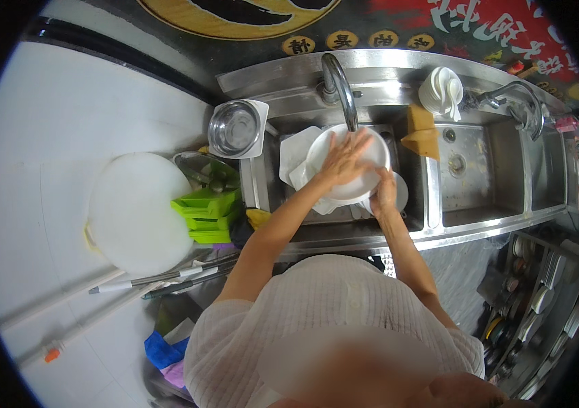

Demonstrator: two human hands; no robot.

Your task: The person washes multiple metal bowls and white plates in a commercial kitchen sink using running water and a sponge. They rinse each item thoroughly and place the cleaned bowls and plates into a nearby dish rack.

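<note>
My right hand (384,191) grips the lower right rim of a round white dish (353,188), tilted under the curved metal faucet (339,84). Spread flat over the inside of the dish is my left hand (346,160), its fingers apart and slightly blurred. Whether water runs from the spout cannot be told. Below the dish, more white dishes (297,150) with angular edges and some white spoons (358,211) lie in the left sink basin (315,232). Part of another round white dish (400,191) shows behind my right hand.
Stacked white bowls with spoons (440,92) stand on the back ledge. A yellow-brown cloth (421,132) drapes the divider beside the right basin (483,188). Metal bowls (236,127) sit at the left corner, near green plastic baskets (208,214) and a large white round lid (139,214). Dish shelves (539,301) stand lower right.
</note>
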